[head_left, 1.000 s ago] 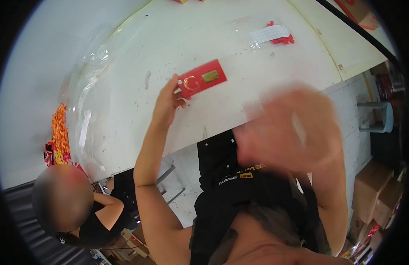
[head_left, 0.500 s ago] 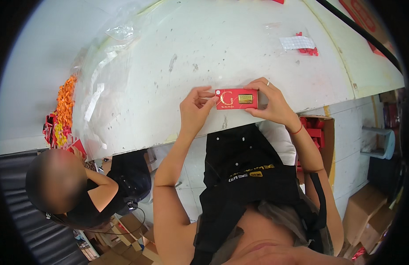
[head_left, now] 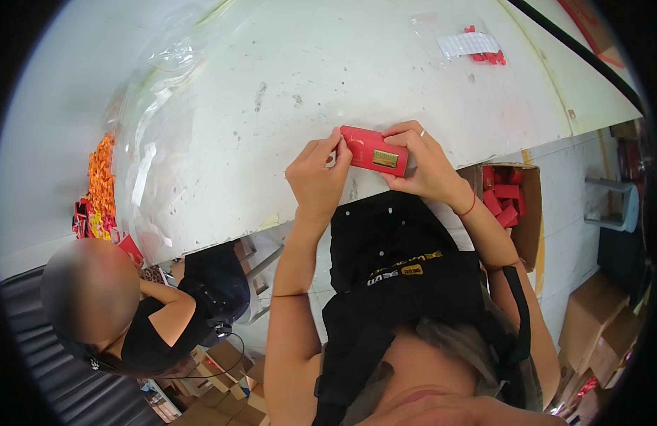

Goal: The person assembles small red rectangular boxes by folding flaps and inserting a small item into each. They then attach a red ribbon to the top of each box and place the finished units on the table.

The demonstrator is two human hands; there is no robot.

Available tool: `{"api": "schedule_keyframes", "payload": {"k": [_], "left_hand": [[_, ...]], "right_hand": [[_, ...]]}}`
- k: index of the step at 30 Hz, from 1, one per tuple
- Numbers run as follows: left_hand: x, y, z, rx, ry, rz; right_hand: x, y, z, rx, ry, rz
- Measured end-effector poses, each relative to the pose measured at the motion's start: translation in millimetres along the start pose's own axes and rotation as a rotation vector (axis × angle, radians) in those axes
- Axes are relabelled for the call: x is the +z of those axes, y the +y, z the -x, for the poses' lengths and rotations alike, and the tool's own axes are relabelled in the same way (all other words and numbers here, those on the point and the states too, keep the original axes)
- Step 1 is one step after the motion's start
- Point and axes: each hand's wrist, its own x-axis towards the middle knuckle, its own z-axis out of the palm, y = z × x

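A small red box [head_left: 373, 150] with a gold label on its top is held at the near edge of the white table [head_left: 286, 78]. My left hand [head_left: 317, 176] pinches its left end with the fingertips. My right hand [head_left: 422, 165] wraps the right end, a ring on one finger and a red cord on the wrist. Both hands hold the box just above the tabletop.
A brown carton [head_left: 512, 206] with several red boxes stands below the table at my right. A small clear bag with red pieces [head_left: 478, 48] lies far right. Clear plastic sheet [head_left: 154, 128] and orange pieces [head_left: 100, 174] lie left. Another person [head_left: 115, 312] sits lower left.
My right hand came down from in front of the camera and took the box's right end. Both hands then drew the box nearer the table edge and tilted it.
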Motion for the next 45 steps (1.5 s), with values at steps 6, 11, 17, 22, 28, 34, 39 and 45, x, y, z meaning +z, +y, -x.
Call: {"api": "schedule_keyframes", "payload": {"k": [6, 11, 17, 22, 28, 34, 39, 45], "left_hand": [[15.5, 3.3, -1.7, -0.023, 0.081, -0.05], [12.5, 1.8, 1.9, -0.107, 0.088, 0.092], [2.5, 4.6, 3.0, -0.059, -0.02, -0.051], [2.3, 0.6, -0.1, 0.122, 0.021, -0.206], [2.9, 13.9, -6.8, -0.063, -0.027, -0.078], [12.8, -11.8, -4.2, -0.217, 0.057, 0.353], [11.8, -30.0, 1.9, -0.486, -0.018, 0.723], [8.2, -32.5, 3.4, -0.518, -0.055, 0.775]], "right_hand": [[-2.8, 3.0, 1.5, 0.029, -0.006, 0.021], [-1.3, 3.1, 0.7, 0.034, 0.011, 0.007], [-0.3, 2.7, 2.1, 0.038, 0.008, -0.009], [2.2, 3.8, 3.3, -0.048, 0.029, 0.026], [1.8, 5.7, 3.6, -0.141, 0.059, 0.08], [0.9, 4.7, 2.1, -0.1, 0.051, 0.041], [-2.7, 1.9, 0.7, -0.006, 0.021, 0.008], [-3.1, 1.7, 0.2, 0.025, 0.016, -0.016]]}}
